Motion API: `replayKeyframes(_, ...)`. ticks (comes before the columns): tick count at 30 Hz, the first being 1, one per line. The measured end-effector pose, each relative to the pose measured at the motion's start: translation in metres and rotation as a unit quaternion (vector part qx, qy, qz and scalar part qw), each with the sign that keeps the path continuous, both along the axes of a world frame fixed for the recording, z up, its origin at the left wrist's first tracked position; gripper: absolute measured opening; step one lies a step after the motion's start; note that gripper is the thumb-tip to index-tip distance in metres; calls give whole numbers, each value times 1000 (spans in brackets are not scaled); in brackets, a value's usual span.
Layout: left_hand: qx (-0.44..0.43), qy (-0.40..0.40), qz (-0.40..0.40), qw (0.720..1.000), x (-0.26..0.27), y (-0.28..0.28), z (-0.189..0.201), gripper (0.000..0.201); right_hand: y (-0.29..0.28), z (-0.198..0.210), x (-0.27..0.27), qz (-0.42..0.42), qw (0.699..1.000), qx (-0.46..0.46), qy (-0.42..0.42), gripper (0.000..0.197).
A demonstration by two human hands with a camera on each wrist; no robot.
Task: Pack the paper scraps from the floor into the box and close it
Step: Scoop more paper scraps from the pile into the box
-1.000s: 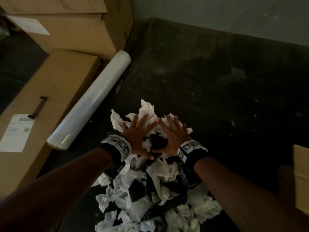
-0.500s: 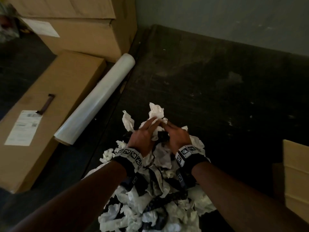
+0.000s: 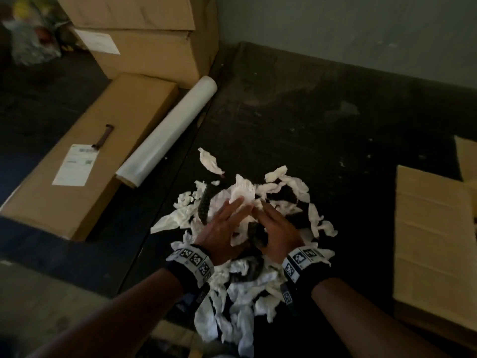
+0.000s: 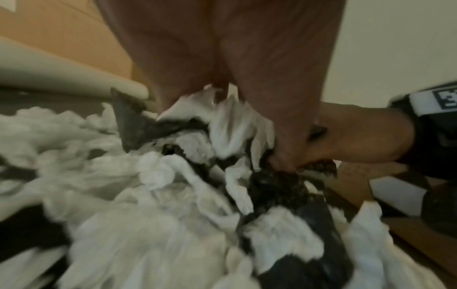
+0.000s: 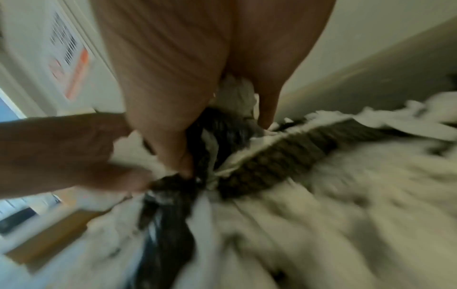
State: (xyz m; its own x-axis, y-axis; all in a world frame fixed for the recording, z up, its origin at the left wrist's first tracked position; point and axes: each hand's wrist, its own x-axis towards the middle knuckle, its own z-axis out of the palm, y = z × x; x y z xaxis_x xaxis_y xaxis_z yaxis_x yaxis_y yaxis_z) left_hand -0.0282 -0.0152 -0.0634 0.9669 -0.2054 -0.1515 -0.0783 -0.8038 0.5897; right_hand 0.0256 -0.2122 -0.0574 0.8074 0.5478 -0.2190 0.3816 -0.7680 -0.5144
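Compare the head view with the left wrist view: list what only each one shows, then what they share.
Only the head view shows the stacked cardboard boxes, the long labelled box, the flattened cardboard on the right, and both forearms. Only the left wrist view shows the left hand's fingers from beneath, dug into the scraps. Both show the paper scraps, the left hand, the right hand, the plastic film roll and dark strips among the paper.

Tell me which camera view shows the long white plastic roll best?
The head view: the long white plastic roll lies whole on the floor beside a flat cardboard box. The left wrist view shows only one blurred end; the right wrist view shows none.
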Motion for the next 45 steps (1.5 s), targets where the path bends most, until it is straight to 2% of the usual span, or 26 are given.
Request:
replayKeyframes(2, 95, 97, -28, 990, -15, 0, -6, 120, -7, -15, -11, 25, 997, -55, 37, 100)
replayKeyframes(5, 176, 80, -34, 981, -28, 5, 8, 133, -19, -15, -15, 38, 995, -85, 45, 119)
replayKeyframes(10, 188, 74, -18, 979, -44, 23, 36, 146, -34, 17, -27, 84, 992, -93, -2, 138)
replayKeyframes(15, 184, 119, -10, 976, -18, 26, 28, 157, -11, 22, -27, 108, 986, -129, -6, 155)
replayKeyframes(18, 204, 201, -61, 956, -8, 18, 9, 158, 2, 7, -22, 119, 978, -169, 38, 156)
replayKeyframes(20, 228, 226, -81, 943, -13, 13, -6, 161, 4, -5, -23, 134, 970, -189, 69, 155)
replayKeyframes(22, 230, 209, -58, 949, -25, 9, -12, 163, 0, -9, -27, 129, 974, -178, 59, 155)
replayKeyframes(25, 202, 139, -19, 969, -47, 10, -6, 161, -12, 1, -33, 120, 981, -151, -3, 156)
replayKeyframes(28, 210, 108, -22, 971, -56, 14, 0, 162, -23, 12, -32, 134, 976, -168, -16, 161)
replayKeyframes(35, 207, 172, -12, 963, 1, 2, -15, 169, 3, -8, -11, 130, 966, -222, 38, 172)
replayKeyframes(39, 200, 219, -9, 955, 6, 1, -41, 171, 4, -40, -6, 70, 967, -225, 93, 167)
replayKeyframes(45, 173, 171, 17, 970, -7, -2, -52, 151, -10, -59, -6, 47, 978, -190, 73, 154)
